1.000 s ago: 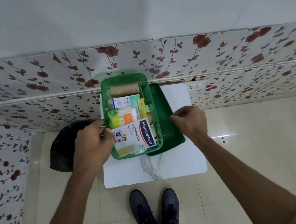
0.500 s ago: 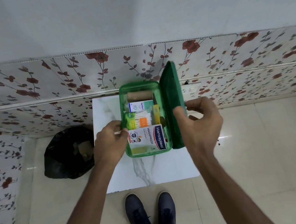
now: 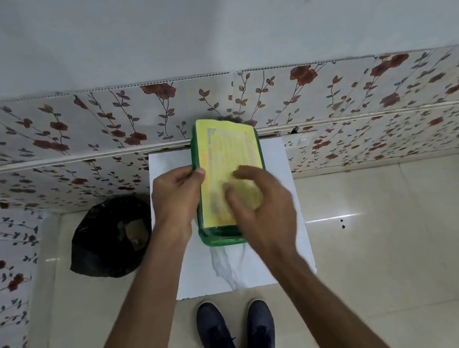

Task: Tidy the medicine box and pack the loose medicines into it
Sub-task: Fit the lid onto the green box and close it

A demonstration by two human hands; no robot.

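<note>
My right hand lies flat on the yellow-labelled lid, fingers spread, gripping nothing. My left hand pinches the left edge of the green medicine box. Box is shut, sitting on the white counter against the floral wall. Black bag on the floor to its left.

box green, lid yellow | table white marble | bag black | wall tiles red floral

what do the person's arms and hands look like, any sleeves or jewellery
Both forearms are bare, with no sleeves in view. The left hand and right hand wear no gloves, and no rings, watch or bands show. The right hand is somewhat blurred. Dark lace-up shoes show below.
</note>
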